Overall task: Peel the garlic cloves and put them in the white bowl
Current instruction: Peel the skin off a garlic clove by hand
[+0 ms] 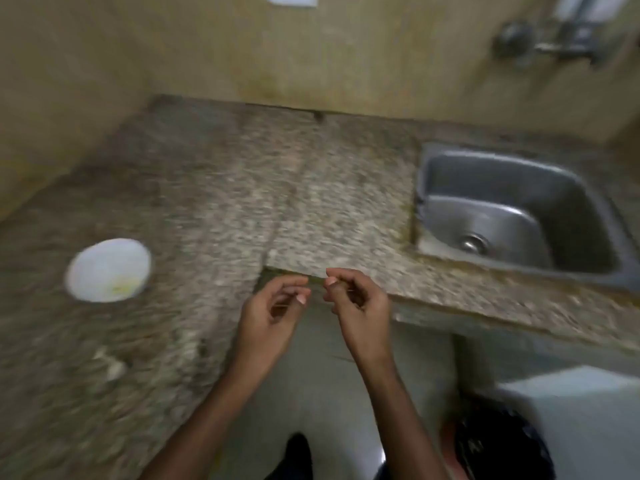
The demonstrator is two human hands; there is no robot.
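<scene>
The white bowl [109, 270] stands on the speckled stone counter at the left, with a faint yellowish smear inside. Pale garlic bits [111, 362] lie on the counter nearer to me, blurred. Both hands hover close together over the counter's inner corner. My left hand [273, 308] has loosely curled fingers with a gap between thumb and forefinger, and nothing shows in it. My right hand [358, 303] has its thumb and forefinger tips drawn together. The blur hides whether anything small sits between them. Neither hand touches the bowl.
A steel sink [512, 216] is set into the counter [311, 188] at the right, with taps [550, 39] on the wall above. A white box-like object [588, 424] stands low at the right. The floor shows below, between the counter edges.
</scene>
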